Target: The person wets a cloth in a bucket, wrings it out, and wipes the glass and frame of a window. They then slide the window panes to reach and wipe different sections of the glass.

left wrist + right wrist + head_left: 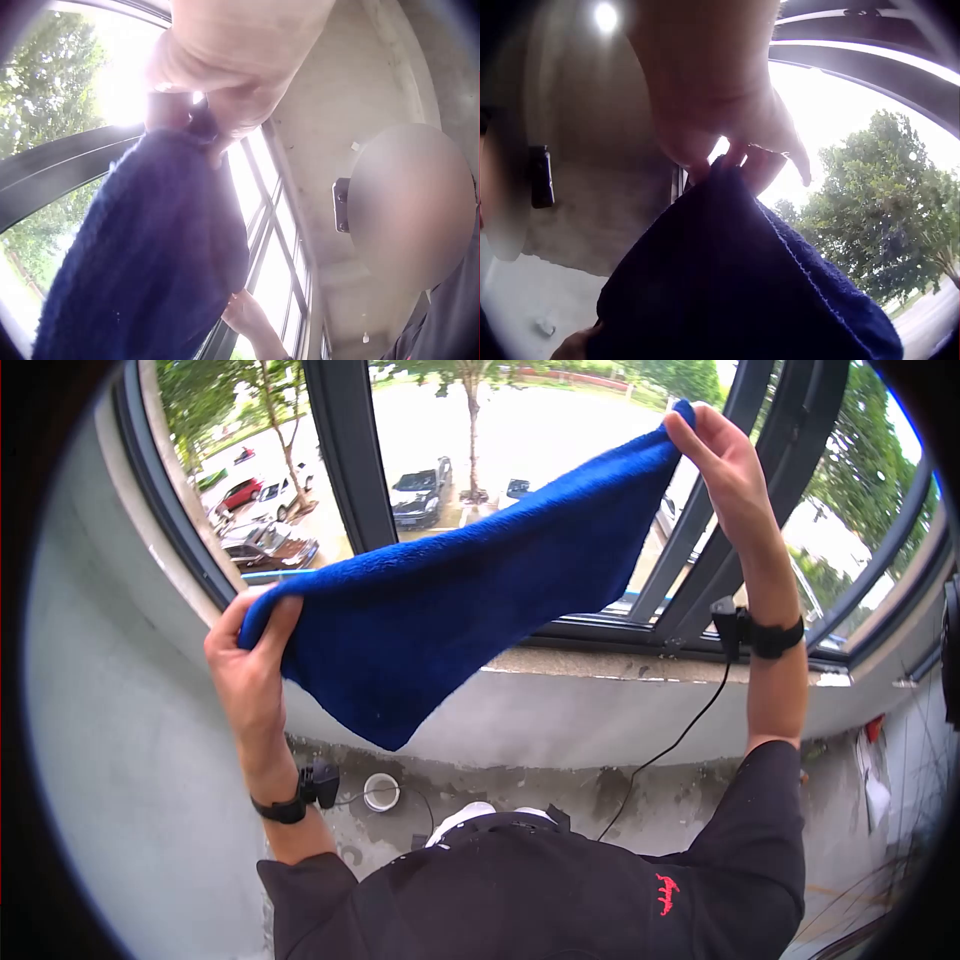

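Two hands stretch a blue towel (450, 600) before a window: left hand (250, 660) pinching the lower corner, right hand (725, 460) pinching the raised one. Below, a white cup (381, 792); beyond, window frame (345, 455), parked cars (420, 492).

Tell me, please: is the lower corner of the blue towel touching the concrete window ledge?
Apart. In the head view the blue towel hangs stretched between the left hand and right hand, in front of the window ledge.

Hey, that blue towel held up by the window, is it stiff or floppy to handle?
Probably floppy: the blue towel sags between the left hand and right hand. Likely light, since fingertip pinches hold it. Its fuzzy pile suggests little slipping.
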### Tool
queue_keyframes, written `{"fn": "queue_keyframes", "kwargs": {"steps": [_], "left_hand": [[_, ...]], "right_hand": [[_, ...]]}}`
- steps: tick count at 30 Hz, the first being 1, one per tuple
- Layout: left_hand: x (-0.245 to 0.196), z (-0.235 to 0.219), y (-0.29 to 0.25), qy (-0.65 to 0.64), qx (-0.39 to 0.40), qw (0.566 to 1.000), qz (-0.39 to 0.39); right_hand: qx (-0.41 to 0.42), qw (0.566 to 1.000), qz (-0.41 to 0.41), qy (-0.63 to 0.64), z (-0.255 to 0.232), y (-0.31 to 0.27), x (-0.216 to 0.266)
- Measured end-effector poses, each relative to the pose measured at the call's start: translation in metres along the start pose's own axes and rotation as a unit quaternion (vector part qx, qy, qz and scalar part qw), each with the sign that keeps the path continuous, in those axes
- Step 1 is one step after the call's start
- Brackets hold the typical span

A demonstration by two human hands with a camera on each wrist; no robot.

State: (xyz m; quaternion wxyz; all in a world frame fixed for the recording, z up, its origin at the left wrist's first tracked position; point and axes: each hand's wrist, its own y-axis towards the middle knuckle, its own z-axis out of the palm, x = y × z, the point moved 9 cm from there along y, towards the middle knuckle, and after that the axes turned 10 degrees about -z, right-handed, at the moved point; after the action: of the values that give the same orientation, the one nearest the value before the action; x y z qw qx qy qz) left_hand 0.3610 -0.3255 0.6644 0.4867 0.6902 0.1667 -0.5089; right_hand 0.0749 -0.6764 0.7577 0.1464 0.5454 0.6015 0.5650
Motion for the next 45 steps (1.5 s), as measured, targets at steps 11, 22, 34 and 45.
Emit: {"fn": "queue_keyframes", "kwargs": {"steps": [11, 22, 34, 45], "left_hand": [[0.108, 0.056, -0.023, -0.066, 0.015, 0.969, -0.238], [0.202, 0.055, -0.038, -0.215, -0.033, 0.916, -0.337], [0.223, 0.023, -0.072, -0.11, -0.011, 0.952, -0.285], [0.174, -0.015, -0.062, -0.147, 0.178, 0.946, -0.226]], "right_hand": [[-0.078, 0.892, 0.346, 0.279, 0.099, -0.198, -0.118], [-0.169, 0.61, 0.531, 0.564, 0.235, -0.314, -0.134], [-0.125, 0.711, 0.559, 0.408, 0.375, -0.264, -0.075], [-0.011, 0.853, 0.3, 0.427, 0.412, -0.188, -0.032]]}}
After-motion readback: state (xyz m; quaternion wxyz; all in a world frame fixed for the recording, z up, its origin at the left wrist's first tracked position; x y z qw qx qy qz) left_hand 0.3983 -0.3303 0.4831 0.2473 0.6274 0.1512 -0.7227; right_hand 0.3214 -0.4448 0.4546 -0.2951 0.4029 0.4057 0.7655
